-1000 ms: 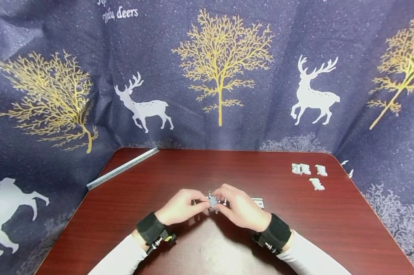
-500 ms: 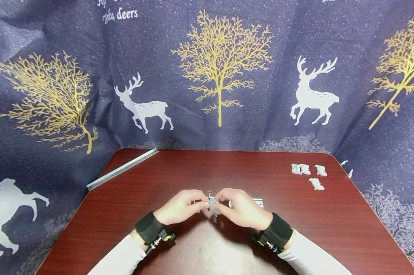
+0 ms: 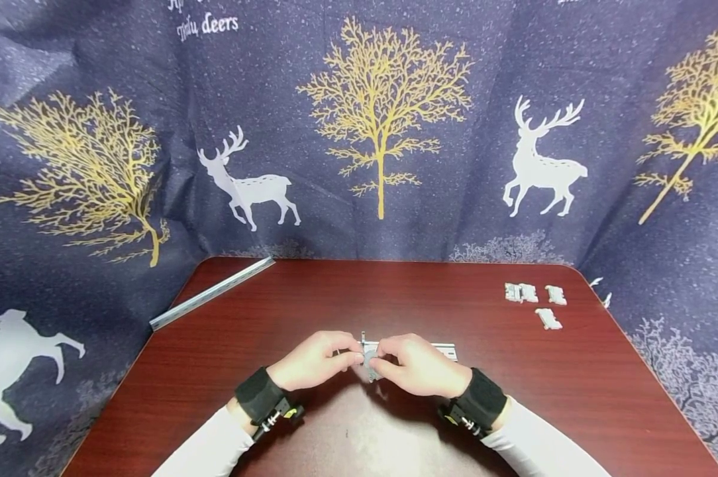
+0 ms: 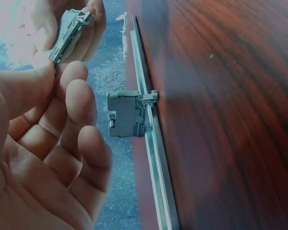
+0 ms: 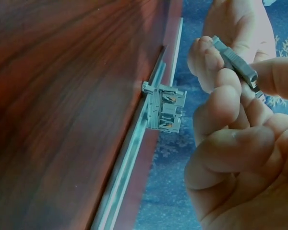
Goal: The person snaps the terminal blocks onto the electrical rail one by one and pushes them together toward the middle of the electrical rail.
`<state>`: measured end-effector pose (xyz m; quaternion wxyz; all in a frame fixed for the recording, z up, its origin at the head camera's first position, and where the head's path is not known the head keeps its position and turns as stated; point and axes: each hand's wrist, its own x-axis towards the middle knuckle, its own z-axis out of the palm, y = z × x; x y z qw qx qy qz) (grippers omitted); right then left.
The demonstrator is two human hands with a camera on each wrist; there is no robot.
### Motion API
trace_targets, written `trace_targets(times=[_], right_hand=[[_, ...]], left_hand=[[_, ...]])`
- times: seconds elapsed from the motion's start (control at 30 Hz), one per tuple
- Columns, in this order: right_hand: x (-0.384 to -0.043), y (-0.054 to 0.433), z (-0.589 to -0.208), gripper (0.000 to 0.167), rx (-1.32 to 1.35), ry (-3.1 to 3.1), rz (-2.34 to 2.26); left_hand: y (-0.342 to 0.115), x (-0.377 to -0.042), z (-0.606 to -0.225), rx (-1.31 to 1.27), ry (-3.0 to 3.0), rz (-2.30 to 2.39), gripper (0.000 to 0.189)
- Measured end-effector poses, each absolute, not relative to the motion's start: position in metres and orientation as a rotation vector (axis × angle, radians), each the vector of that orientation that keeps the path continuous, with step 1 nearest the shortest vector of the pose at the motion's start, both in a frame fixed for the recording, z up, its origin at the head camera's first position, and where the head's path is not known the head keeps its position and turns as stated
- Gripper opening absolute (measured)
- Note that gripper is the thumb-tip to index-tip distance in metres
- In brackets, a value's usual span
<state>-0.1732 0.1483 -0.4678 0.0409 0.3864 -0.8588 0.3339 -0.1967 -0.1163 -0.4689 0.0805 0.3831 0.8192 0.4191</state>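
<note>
A small grey DIN-rail terminal block (image 3: 371,366) is held between both hands above the middle of the table. My left hand (image 3: 318,360) pinches one end of it with thumb and fingers. At the other end, my right hand (image 3: 417,366) grips it between thumb and index finger. The left wrist view shows the held terminal block (image 4: 69,36) tilted, its edge partly covered by fingers. Beyond the hands lies a slotted metal rail (image 3: 446,350), partly hidden by them. Another terminal block (image 5: 165,109) sits upright on that rail, apart from the held one.
Several pale terminal blocks (image 3: 550,318) lie at the table's back right. A longer metal rail (image 3: 212,293) rests diagonally along the back left edge. A dark cloth (image 3: 383,238) printed with deer and trees hangs behind the reddish-brown table (image 3: 603,397).
The held terminal block has turned and shifted slightly toward the body. My right hand has lowered a little with it, uncovering more of the rail behind. My left hand has barely moved.
</note>
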Motion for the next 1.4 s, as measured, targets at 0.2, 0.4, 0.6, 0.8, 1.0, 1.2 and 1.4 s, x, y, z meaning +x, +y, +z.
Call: trace_targets(times=[0.2, 0.4, 0.6, 0.8, 1.0, 1.2, 1.4], right_hand=[[-0.173, 0.148, -0.468, 0.028, 1.177, -2.638, 1.029], [-0.174, 0.148, -0.468, 0.031, 1.170, -2.646, 1.053], [-0.176, 0.152, -0.467, 0.031, 1.117, -2.632, 1.061], [-0.182, 0.158, -0.464, 0.031, 0.968, -2.678, 1.105], [-0.188, 0.163, -0.465, 0.035, 0.839, -2.715, 1.161], [-0.193, 0.163, -0.470, 0.037, 0.737, -2.757, 1.112], [-0.198, 0.160, -0.477, 0.037, 0.681, -2.814, 0.990]], left_hand=[[-0.117, -0.197, -0.471, 1.153, 2.503, 1.234, 0.006], [-0.118, -0.199, -0.473, 1.162, 2.549, 1.247, 0.006], [-0.122, -0.204, -0.474, 1.129, 2.641, 1.307, 0.008], [-0.126, -0.208, -0.473, 1.071, 2.758, 1.287, 0.006], [-0.128, -0.210, -0.472, 1.047, 2.839, 1.183, 0.025], [-0.131, -0.212, -0.475, 1.063, 2.892, 1.019, 0.042], [-0.134, -0.212, -0.478, 1.096, 2.913, 0.855, 0.048]])
